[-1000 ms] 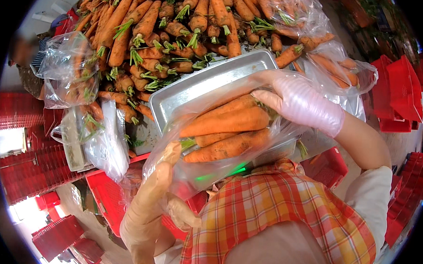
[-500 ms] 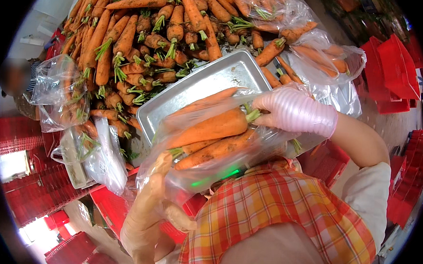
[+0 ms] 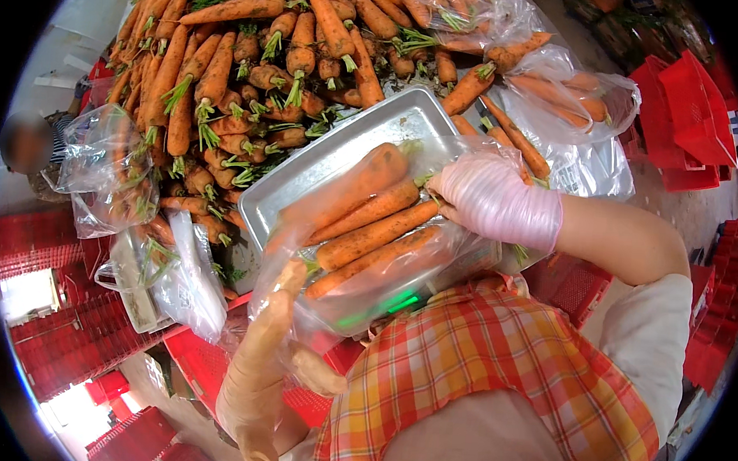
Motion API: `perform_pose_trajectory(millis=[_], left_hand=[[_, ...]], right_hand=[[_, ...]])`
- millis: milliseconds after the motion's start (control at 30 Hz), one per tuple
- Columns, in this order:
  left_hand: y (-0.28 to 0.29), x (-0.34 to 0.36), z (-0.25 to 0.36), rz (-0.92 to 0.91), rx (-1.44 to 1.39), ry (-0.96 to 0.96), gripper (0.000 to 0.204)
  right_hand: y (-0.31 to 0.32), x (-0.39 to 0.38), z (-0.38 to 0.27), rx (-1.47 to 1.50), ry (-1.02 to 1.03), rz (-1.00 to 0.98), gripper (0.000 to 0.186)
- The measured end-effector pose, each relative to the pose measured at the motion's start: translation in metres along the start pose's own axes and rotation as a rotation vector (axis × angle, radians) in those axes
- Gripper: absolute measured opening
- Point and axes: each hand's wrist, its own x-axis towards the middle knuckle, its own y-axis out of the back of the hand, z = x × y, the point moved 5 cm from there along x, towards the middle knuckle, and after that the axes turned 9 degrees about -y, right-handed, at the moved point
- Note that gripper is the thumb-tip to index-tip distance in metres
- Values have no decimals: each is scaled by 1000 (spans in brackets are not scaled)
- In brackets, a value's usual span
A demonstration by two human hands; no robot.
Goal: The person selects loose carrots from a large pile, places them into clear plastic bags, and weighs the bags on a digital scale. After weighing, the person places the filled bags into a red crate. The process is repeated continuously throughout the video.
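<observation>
A clear plastic bag (image 3: 459, 252) holding several orange carrots (image 3: 377, 235) lies over the near part of a metal tray (image 3: 259, 194). My left hand (image 3: 256, 374), in a pale translucent glove, is at the bag's left end. Its fingers and thumb curl around the film there. My right hand (image 3: 490, 196), in a pinkish translucent glove, is at the bag's right end, fingertips bunched against the carrot ends. It seems to grip one carrot, though film and fingers partly hide the contact. Green lit digits (image 3: 403, 302) glow through the film at the bag's near edge.
A large heap of soil-marked carrots (image 3: 220, 67) lies beyond the tray. Filled clear bags (image 3: 568, 99) sit at right, and empty plastic bags (image 3: 189, 284) hang at left. Red crates (image 3: 691, 113) stand on both sides. Another person (image 3: 39, 154) is at far left.
The carrots in the bag have shifted; a large one now lies farther out over the tray, with others side by side nearer me. My right hand has moved slightly left.
</observation>
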Motion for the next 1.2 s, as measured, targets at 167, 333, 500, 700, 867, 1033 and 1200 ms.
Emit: perform_pose_trajectory(millis=[167, 333, 500, 700, 867, 1033, 1200], left_hand=[[-9, -9, 11, 13, 25, -10, 128], [-5, -6, 2, -8, 1, 4, 129], [-16, -17, 11, 25, 19, 0, 130], [-17, -12, 4, -13, -9, -6, 131], [-23, -39, 27, 85, 28, -37, 132], [-12, -39, 27, 87, -17, -74, 132], [-14, -44, 42, 281, 201, -52, 128]], right_hand=[[11, -11, -12, -38, 207, 24, 33], [7, -35, -25, -334, 178, -127, 44], [-15, -38, -26, -482, 194, 49, 27], [-20, -34, -2, -60, 251, 341, 10], [-9, -55, -16, -136, 597, 745, 9], [13, -54, -7, -719, 242, 454, 11], [79, -92, -13, -716, 231, 439, 14]])
